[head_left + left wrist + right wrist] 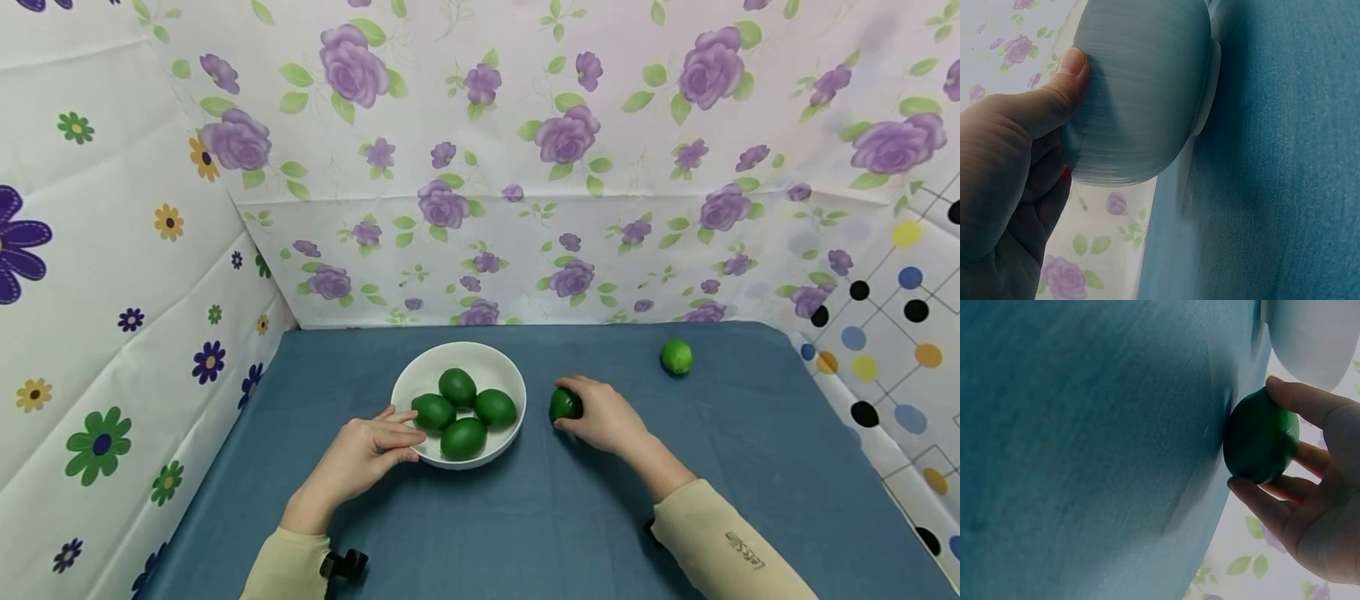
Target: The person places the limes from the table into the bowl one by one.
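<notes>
A white bowl [486, 360] stands on the blue cloth with several dark green limes [462, 438] inside it. My left hand [367, 454] grips the bowl's left rim, and in the left wrist view the thumb [1071, 69] presses the outer wall [1141, 94]. To the right of the bowl, my right hand [609, 419] holds another dark green lime [564, 404]. The right wrist view has this lime [1259, 437] pinched between thumb and fingertips, close over the cloth. Part of it is hidden behind the hand in the head view.
A brighter green lime [677, 357] lies alone toward the back right of the blue cloth [525, 533]. Floral-patterned sheets [517, 250] rise behind the table, with other patterned sheets at both sides.
</notes>
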`<state>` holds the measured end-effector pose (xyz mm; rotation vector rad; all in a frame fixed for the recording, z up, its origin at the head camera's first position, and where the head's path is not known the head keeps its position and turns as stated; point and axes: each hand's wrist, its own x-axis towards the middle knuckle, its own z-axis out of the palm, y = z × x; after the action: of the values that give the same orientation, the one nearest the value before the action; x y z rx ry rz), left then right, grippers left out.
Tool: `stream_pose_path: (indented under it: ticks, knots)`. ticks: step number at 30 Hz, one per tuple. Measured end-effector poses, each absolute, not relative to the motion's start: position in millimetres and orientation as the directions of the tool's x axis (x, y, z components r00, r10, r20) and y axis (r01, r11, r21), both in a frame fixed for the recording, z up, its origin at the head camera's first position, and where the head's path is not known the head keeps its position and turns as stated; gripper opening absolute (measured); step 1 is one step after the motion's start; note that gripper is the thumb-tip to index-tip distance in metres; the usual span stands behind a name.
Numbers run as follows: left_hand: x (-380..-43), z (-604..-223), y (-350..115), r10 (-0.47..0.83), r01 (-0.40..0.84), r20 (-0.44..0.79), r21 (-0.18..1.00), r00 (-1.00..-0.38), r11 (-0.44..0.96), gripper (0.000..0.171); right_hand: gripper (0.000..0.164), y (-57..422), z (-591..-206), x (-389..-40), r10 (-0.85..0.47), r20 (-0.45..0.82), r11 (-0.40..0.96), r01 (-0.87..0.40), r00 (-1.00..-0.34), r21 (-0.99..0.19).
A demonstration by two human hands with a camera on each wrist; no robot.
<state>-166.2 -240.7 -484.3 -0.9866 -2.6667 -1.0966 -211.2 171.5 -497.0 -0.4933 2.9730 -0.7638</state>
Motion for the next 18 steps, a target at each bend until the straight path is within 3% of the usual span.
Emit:
stream_pose_path:
  ticks: [18]
  knots:
    - [-165.9, -482.9, -240.8, 0.532, 0.586, 0.297, 0.613, -0.793, 0.53, 0.033, 0.065, 169.7, -494.1, -212.4, -0.296, 0.05, 0.824, -0.281, -0.954, -0.492]
